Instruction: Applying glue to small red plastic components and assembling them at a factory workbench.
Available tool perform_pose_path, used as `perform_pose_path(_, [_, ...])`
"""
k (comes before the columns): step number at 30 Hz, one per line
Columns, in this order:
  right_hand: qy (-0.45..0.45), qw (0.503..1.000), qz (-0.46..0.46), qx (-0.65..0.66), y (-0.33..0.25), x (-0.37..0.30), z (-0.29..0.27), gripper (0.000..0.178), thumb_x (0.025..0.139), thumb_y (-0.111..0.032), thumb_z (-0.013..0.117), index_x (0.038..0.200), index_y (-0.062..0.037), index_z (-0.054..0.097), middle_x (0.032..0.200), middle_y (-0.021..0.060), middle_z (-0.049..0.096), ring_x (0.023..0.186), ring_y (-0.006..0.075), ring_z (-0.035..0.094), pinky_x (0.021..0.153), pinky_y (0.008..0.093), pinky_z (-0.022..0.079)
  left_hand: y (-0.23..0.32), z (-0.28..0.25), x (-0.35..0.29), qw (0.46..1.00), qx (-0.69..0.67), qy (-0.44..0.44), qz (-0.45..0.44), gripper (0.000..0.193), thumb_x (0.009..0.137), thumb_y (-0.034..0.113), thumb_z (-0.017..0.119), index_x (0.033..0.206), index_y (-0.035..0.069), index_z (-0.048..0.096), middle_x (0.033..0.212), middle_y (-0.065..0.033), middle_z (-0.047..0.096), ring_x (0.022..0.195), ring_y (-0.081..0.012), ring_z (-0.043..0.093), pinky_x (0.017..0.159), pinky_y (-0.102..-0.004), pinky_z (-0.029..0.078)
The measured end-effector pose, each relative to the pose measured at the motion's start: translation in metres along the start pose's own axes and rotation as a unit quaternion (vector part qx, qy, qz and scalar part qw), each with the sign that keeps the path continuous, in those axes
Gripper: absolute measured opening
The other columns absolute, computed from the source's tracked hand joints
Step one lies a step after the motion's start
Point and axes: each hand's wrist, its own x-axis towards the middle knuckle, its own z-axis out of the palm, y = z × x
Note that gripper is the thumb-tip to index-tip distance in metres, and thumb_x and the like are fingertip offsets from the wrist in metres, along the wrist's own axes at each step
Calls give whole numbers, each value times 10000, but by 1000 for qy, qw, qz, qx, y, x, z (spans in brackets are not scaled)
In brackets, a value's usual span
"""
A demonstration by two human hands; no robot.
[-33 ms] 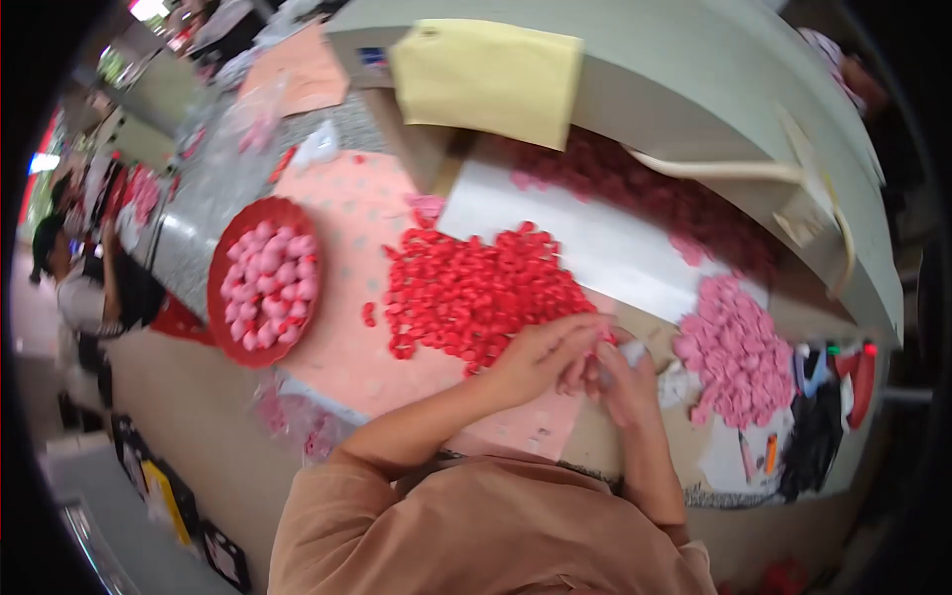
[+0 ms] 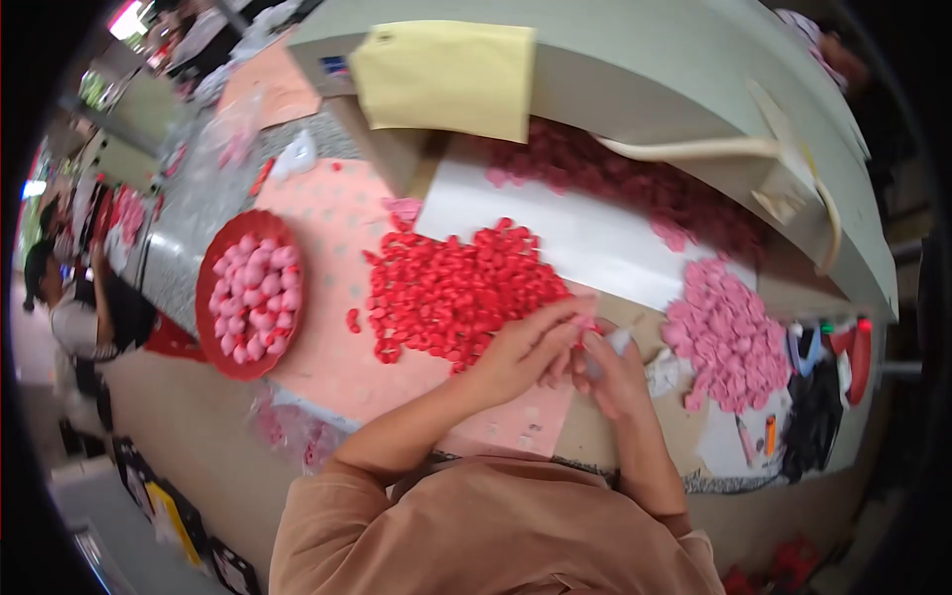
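Both hands meet at the near right edge of a heap of small red pieces [image 2: 456, 288]. My left hand [image 2: 526, 349] is closed, its fingertips pinching a small pink piece [image 2: 587, 323] mostly hidden by the fingers. Right beside it, my right hand [image 2: 617, 377] is closed round a small whitish thing with a narrow tip, which looks like a squeeze bottle [image 2: 619, 342]. The right fingertips touch the pink piece or lie very close to it. To the right of that hand is a pile of flat pink pieces [image 2: 729, 337].
A red bowl [image 2: 205, 322] of pink balls stands left on a pink sheet [image 2: 327, 387]. Under the pale overhanging shelf [image 2: 645, 89], with its yellow paper [image 2: 446, 79], lie more pink pieces. Right are an orange lighter [image 2: 770, 434] and black plastic [image 2: 813, 426]. Another person [image 2: 84, 307] stands far left.
The whole view has shifted a little, so the table's things and both hands sit slightly farther left. Both hands keep nearly the same hold.
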Motion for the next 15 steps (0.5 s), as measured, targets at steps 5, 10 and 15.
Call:
perform_pose_path(5, [-28, 998, 10, 64, -16, -10, -4, 231, 898, -266, 535, 1002, -59, 543, 786, 18, 542, 609, 73, 487, 424, 200, 352, 5, -12, 10, 933, 281, -8, 223, 561, 784, -1, 611, 1309, 53, 420, 929, -60, 470, 866, -95, 503, 743, -227, 436])
perform_pose_path(10, [-83, 994, 11, 75, -13, -16, -9, 282, 922, -309, 488, 1044, -59, 530, 802, 26, 536, 605, 78, 480, 428, 196, 343, -11, -8, 15, 943, 249, -45, 217, 479, 814, 32, 607, 1268, 53, 456, 1047, -92, 521, 943, -153, 553, 748, -287, 478])
perform_pose_path(15, [-97, 993, 16, 67, -12, -19, -3, 364, 939, -358, 440, 1066, -29, 530, 836, 51, 561, 652, 107, 525, 454, 208, 382, -8, -1, 7, 996, -77, -47, 9, 407, 851, 84, 597, 1236, 52, 469, 1093, -93, 561, 999, -147, 540, 834, -317, 450])
